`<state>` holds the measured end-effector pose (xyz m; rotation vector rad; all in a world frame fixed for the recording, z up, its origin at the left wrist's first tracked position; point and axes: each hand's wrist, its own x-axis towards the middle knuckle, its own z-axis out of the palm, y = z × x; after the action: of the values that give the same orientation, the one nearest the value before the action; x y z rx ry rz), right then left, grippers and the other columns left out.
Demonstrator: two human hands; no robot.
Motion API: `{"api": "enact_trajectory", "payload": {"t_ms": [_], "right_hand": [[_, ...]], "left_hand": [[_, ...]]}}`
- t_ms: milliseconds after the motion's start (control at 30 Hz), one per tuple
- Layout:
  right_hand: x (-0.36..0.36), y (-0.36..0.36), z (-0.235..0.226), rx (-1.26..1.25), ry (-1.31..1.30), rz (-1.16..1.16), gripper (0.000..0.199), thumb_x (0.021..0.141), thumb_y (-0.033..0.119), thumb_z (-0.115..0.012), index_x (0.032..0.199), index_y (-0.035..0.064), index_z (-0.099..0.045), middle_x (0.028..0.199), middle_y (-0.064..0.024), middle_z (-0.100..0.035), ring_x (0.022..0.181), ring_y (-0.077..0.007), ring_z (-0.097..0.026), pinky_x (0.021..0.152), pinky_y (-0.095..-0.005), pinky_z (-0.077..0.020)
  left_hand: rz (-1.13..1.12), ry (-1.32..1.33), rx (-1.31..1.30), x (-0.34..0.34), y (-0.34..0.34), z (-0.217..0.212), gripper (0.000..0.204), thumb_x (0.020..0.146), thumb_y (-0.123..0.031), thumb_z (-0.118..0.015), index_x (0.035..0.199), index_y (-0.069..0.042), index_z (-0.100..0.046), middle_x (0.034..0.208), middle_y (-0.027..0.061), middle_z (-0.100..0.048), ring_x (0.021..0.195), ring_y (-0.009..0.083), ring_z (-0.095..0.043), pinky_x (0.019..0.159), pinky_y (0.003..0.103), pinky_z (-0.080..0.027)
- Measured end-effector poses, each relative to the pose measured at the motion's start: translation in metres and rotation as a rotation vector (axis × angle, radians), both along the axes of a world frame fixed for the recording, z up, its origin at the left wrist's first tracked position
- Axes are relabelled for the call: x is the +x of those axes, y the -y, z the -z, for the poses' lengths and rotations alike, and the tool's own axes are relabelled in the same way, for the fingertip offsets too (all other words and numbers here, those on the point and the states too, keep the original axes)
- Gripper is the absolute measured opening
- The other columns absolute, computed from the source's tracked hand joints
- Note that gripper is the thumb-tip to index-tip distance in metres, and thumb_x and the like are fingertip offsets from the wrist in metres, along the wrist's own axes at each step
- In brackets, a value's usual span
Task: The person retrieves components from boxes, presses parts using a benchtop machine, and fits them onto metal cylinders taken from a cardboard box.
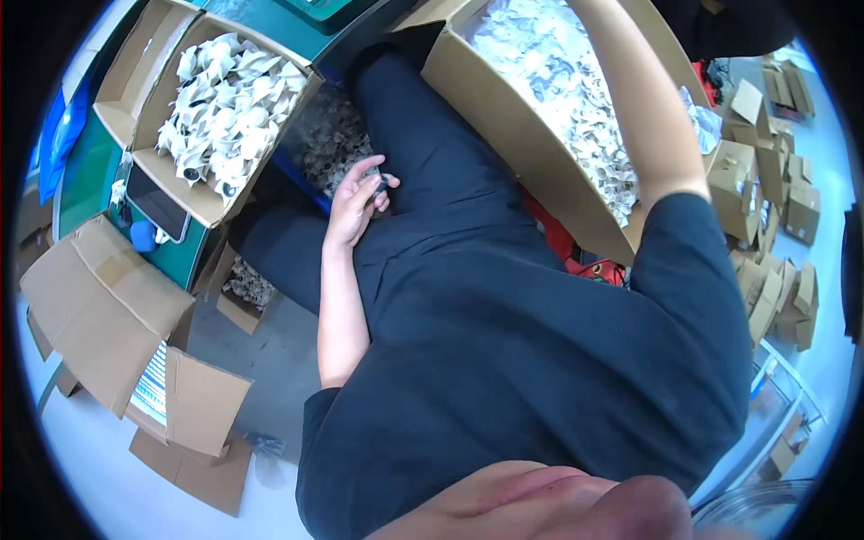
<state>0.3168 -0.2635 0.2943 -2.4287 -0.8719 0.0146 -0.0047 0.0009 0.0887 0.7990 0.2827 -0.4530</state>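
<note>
My left hand (357,200) rests above my lap, its fingers curled round a small dark part (382,185) whose kind I cannot make out. The index finger lies somewhat apart from the others. Just beyond that hand is a blue-edged bin of small metallic-looking parts (331,144). My right arm reaches over a large cardboard box (504,117) at the far right, and the hand is cut off by the upper edge. Inside this box are many small white parts (589,135) and clear plastic bags (526,45).
An open carton (144,108) of white curved plastic parts (229,108) stands on a green table at the left. A phone (157,205) lies beside it. Open cartons (108,310) stand at the lower left. Several boxes (733,180) are stacked along the right.
</note>
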Motion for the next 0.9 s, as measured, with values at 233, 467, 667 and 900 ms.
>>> {"api": "enact_trajectory", "payload": {"t_ms": [233, 467, 667, 900], "right_hand": [[-0.17, 0.188, 0.099, -0.53, -0.59, 0.275, 0.033, 0.094, 0.03, -0.067, 0.113, 0.0036, -0.072, 0.095, -0.0156, -0.074, 0.094, -0.03, -0.071, 0.085, -0.0404, -0.0548], [-0.205, 0.175, 0.118, -0.492, -0.527, 0.45, 0.04, 0.089, 0.034, -0.072, 0.109, -0.0002, -0.073, 0.094, -0.0183, -0.073, 0.087, -0.0282, -0.071, 0.082, -0.0384, -0.0549], [-0.191, 0.153, 0.121, -0.247, -0.495, 0.579, 0.037, 0.092, 0.033, -0.071, 0.106, -0.0011, -0.073, 0.094, -0.0182, -0.073, 0.091, -0.0268, -0.071, 0.084, -0.037, -0.0544], [-0.157, 0.143, 0.138, -0.17, -0.374, 0.583, 0.034, 0.095, 0.028, -0.068, 0.111, -0.002, -0.07, 0.096, -0.0166, -0.074, 0.089, -0.024, -0.07, 0.082, -0.0362, -0.0544]], "left_hand": [[0.086, -0.139, 0.123, -0.003, -0.008, 0.034, 0.039, 0.106, -0.018, -0.059, 0.14, -0.001, -0.052, 0.106, 0.0152, -0.069, 0.072, 0.0083, -0.055, 0.067, 0.025, -0.048], [0.091, -0.132, 0.084, 0.01, -0.008, 0.047, 0.035, 0.106, -0.018, -0.058, 0.136, -0.001, -0.054, 0.105, 0.0156, -0.069, 0.071, 0.0089, -0.055, 0.066, 0.024, -0.048], [0.036, -0.136, 0.106, 0.005, -0.016, 0.05, 0.033, 0.106, -0.018, -0.057, 0.135, -0.001, -0.055, 0.104, 0.0156, -0.07, 0.071, 0.009, -0.055, 0.065, 0.024, -0.048], [0.047, -0.143, 0.163, -0.003, -0.022, 0.053, 0.034, 0.105, -0.018, -0.059, 0.135, -0.003, -0.055, 0.104, 0.0135, -0.071, 0.069, 0.0062, -0.055, 0.064, 0.022, -0.047]]}}
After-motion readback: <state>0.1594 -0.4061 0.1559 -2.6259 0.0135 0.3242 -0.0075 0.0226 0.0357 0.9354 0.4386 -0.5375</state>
